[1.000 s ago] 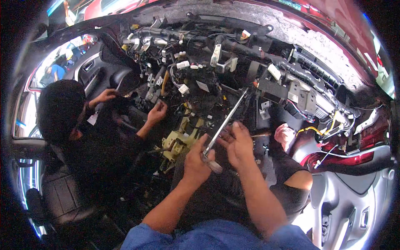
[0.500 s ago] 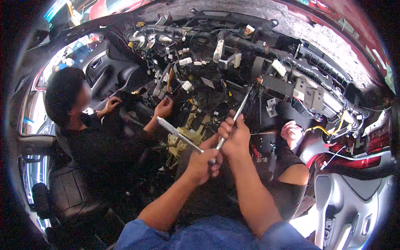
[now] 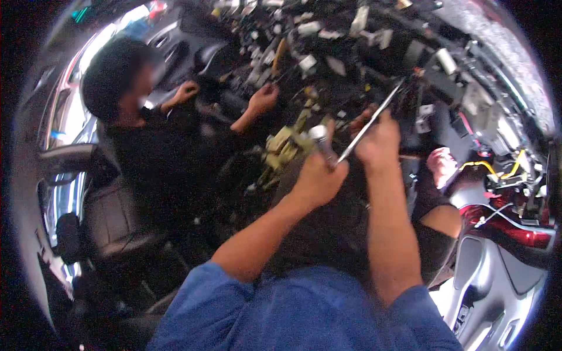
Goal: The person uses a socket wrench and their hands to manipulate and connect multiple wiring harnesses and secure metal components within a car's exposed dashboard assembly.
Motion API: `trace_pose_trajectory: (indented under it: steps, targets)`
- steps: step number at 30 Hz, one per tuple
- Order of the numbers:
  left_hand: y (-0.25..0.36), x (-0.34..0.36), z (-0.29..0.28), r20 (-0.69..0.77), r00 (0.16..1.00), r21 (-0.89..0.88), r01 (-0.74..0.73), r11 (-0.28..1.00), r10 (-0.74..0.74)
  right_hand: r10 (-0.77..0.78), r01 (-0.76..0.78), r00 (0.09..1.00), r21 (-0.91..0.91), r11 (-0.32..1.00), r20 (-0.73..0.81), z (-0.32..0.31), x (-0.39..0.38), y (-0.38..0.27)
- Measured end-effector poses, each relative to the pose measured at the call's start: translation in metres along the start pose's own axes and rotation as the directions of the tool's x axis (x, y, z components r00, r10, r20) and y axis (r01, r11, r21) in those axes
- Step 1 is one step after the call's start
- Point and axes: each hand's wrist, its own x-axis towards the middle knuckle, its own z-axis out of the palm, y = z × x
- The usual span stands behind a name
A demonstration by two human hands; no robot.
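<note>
In front of me, a ratchet wrench (image 3: 320,138) has its silver handle pointing up from my left hand (image 3: 319,178). My left hand is closed around the handle near its joint with a long, thin extension bar (image 3: 366,128). Along that bar, my right hand (image 3: 379,140) is closed, with its fingers blurred by motion. The bar slants up to the right, and its far end is near a dark box-shaped unit (image 3: 443,85) in the stripped dashboard. I cannot make out whether the tip touches anything.
Loose wiring and white connectors (image 3: 308,62) fill the dashboard area. Beside me at left, a co-worker (image 3: 170,158) in dark clothing reaches into it. A yellowish bracket (image 3: 281,149) lies between us. On the right are a dark-clothed limb (image 3: 442,222) and an open door (image 3: 497,275).
The whole view has shifted, with the dashboard now higher. My hands and the wrench appear farther up and right, and the handle has swung more upright, its end toward me.
</note>
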Motion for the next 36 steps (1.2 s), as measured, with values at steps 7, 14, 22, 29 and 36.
trace_pose_trajectory:
  steps: [7,14,22,29,36]
  targets:
    - [0.011,0.012,-0.002,0.222,0.935,-0.614,0.355,0.705,-0.277,0.099,-0.261,0.655,0.101,0.96,0.749,-0.019,0.026,-0.024]
    - [-0.007,0.019,-0.008,-0.125,0.99,-0.365,0.022,0.931,-0.072,-0.084,0.182,0.982,-0.739,0.649,0.168,-0.015,-0.038,0.005]
    - [-0.016,0.014,0.015,-0.347,0.925,-0.363,-0.282,0.888,0.152,-0.183,0.364,0.926,-0.909,0.204,0.33,-0.035,-0.056,0.025]
    - [-0.012,0.016,0.023,-0.041,0.968,-0.894,0.076,0.442,-0.249,-0.104,0.256,0.936,-0.448,0.857,0.336,-0.055,-0.048,0.044]
    - [-0.012,0.017,0.011,-0.175,0.874,0.061,-0.45,0.891,0.453,-0.184,0.521,0.807,-0.824,-0.224,0.561,-0.076,-0.029,-0.038]
